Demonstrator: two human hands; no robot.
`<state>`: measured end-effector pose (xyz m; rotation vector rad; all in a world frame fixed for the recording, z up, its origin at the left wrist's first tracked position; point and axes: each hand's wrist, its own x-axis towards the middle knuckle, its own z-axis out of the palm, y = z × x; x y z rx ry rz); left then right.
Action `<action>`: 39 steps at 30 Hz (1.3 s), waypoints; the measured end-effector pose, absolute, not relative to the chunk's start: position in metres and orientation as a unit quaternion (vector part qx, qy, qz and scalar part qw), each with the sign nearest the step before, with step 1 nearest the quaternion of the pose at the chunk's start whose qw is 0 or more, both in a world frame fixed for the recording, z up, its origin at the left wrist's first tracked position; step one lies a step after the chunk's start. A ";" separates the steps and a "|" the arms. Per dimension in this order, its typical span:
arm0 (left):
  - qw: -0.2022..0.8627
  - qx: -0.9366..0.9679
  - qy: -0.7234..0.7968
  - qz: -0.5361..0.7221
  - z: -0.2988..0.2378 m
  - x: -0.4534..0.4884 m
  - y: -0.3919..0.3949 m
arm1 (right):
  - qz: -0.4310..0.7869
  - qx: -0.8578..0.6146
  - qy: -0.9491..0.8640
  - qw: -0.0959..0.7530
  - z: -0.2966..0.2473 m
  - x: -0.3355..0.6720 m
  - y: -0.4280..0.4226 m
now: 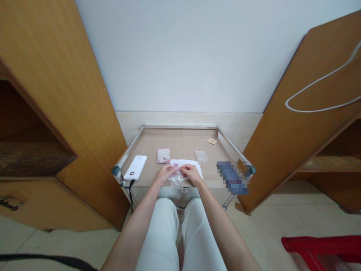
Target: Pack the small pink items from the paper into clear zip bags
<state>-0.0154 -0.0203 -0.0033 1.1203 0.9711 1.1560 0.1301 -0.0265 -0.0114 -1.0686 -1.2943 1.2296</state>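
Observation:
My left hand (166, 172) and my right hand (190, 173) meet over the near edge of the tray-like table, fingertips pinched close together. Between them hangs a clear plastic bag (177, 182), its lower end drooping over the table's front edge. Small pink bits show at the fingertips; whether they are printed on the bag or lie behind it I cannot tell. Beneath the hands lies a white sheet (197, 167). Just beyond my left hand sits a stack of small clear packets with pink edges (163, 156). Past my right hand rests another clear packet (201, 156).
A white power bank (135, 168) with a black cable lies at the table's left. A small tan paper piece (212, 141) is at the back right, a blurred-out blue item (232, 177) at the right corner. Metal rails edge the table (180, 137); wooden cabinets flank it.

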 end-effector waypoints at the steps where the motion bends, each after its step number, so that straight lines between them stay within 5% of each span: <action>1: 0.581 0.490 0.420 0.496 -0.003 -0.015 -0.020 | 0.511 -0.442 -0.535 0.507 -0.011 0.130 -0.027; 39: 0.538 0.542 0.433 0.479 -0.009 -0.014 -0.019 | 0.545 -0.444 -0.509 0.497 -0.009 0.129 -0.028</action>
